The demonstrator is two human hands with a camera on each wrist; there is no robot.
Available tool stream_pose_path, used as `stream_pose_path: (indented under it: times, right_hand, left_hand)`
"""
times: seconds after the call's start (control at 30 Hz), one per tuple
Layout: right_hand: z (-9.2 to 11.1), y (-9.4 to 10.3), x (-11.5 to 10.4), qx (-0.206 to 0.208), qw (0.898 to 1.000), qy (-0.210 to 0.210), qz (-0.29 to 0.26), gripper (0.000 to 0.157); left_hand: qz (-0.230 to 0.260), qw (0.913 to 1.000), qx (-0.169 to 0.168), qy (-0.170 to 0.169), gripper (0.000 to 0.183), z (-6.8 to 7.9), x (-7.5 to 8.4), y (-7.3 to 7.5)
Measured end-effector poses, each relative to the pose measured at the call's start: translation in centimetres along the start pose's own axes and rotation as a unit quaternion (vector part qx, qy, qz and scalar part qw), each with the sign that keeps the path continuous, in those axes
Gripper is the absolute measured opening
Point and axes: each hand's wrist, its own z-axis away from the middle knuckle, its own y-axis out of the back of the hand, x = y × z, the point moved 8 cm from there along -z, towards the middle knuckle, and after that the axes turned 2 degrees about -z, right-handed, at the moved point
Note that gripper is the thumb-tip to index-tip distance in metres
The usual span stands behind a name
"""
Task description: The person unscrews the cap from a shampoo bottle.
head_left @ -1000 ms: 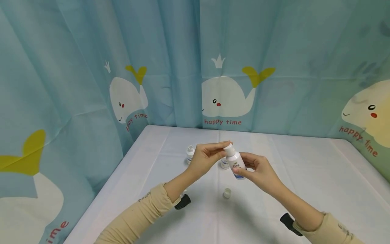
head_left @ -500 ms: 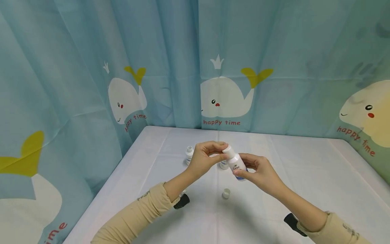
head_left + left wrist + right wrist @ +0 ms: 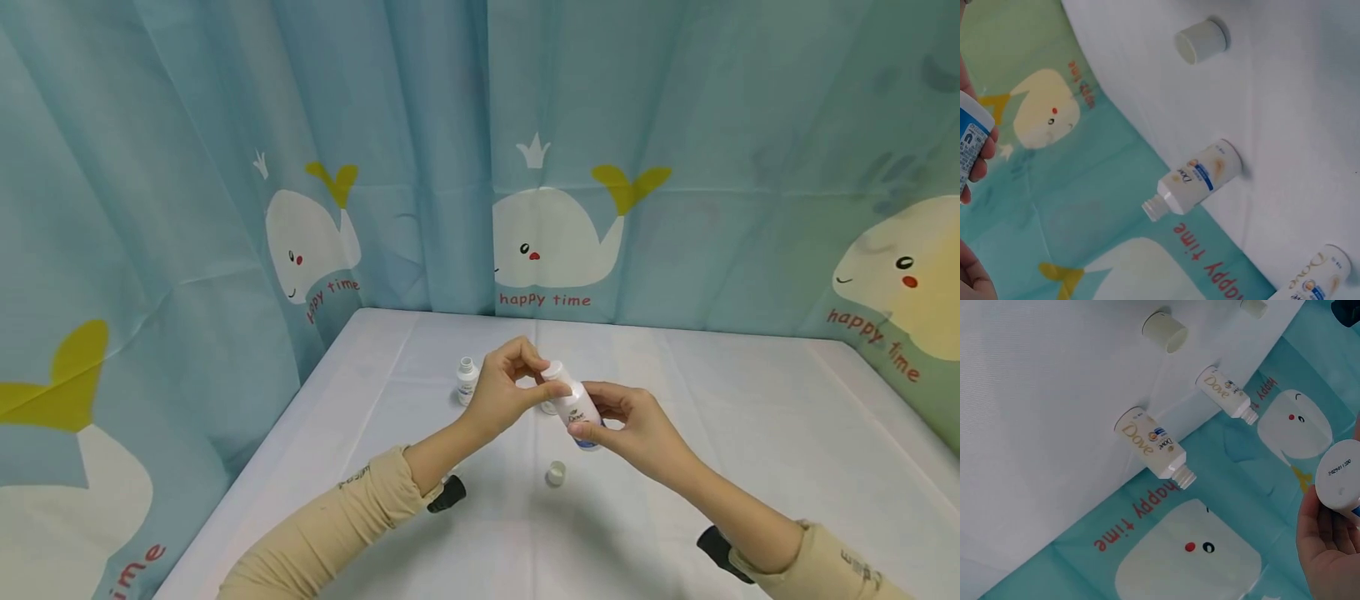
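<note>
A white Dove bottle [image 3: 579,410] with a white cap [image 3: 553,370] is held tilted above the table, its top leaning left. My right hand [image 3: 637,429] grips its body between thumb and fingers. With thumb and fingertips, my left hand [image 3: 498,390] pinches the cap end. The held bottle's base [image 3: 1340,475] faces the camera in the right wrist view. Two uncapped Dove bottles stand behind the hands: one bottle [image 3: 466,382] at left, and another [image 3: 549,407] mostly hidden by the held one. In the right wrist view both bottles [image 3: 1150,445] [image 3: 1225,392] show bare threaded necks.
A loose white cap [image 3: 556,473] lies on the white-covered table [image 3: 622,533] in front of the hands. A second cap [image 3: 1254,307] shows at the right wrist view's top edge. Blue whale-print curtains [image 3: 420,125] enclose the table's back and sides.
The left fingertips have shifted around the cap, with the thumb now lower along the bottle's shoulder. The held bottle has moved slightly left and down. The standing bottles have not moved.
</note>
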Motion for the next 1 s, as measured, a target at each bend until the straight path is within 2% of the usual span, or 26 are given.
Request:
stream_pose_path:
  times: [0.1,0.23,0.3,0.47,0.57,0.7,0.87,1.0]
  right_hand:
    - [0.0,-0.1,-0.1,-0.001,1.000,0.003,0.002,0.043]
    - [0.1,0.0,-0.1,0.000,1.000,0.005,0.009,0.042]
    - [0.2,0.0,-0.1,0.000,1.000,0.002,0.013,0.042]
    - [0.2,0.0,-0.2,-0.004,1.000,0.004,0.016,0.043]
    - [0.1,0.0,-0.5,-0.003,1.000,0.010,0.017,0.042]
    - [0.0,0.2,-0.7,-0.001,1.000,0.012,0.018,0.043]
    - [0.0,0.1,-0.8,-0.005,1.000,0.010,0.011,0.043]
    - [0.0,0.0,-0.9,-0.004,1.000,0.014,0.011,0.043]
  left_hand:
    - [-0.005,1.0000,0.002,-0.005,0.066,0.1,0.1,0.1]
    - [-0.022,0.9997,-0.003,-0.009,0.040,0.1,0.3,0.0]
    - [-0.032,0.9994,-0.010,-0.008,0.035,0.1,0.3,-0.1]
    - [-0.035,0.9989,-0.031,-0.007,0.056,0.2,0.6,-0.2]
    - [-0.008,0.9983,-0.058,-0.007,0.073,0.1,0.7,-0.3]
    - [0.029,0.9941,-0.104,-0.015,0.075,0.2,1.0,-0.5]
    - [0.030,0.9871,-0.152,-0.038,0.056,0.7,1.9,-0.6]
    - [0.001,0.9856,-0.164,-0.040,0.038,1.0,2.2,-0.5]
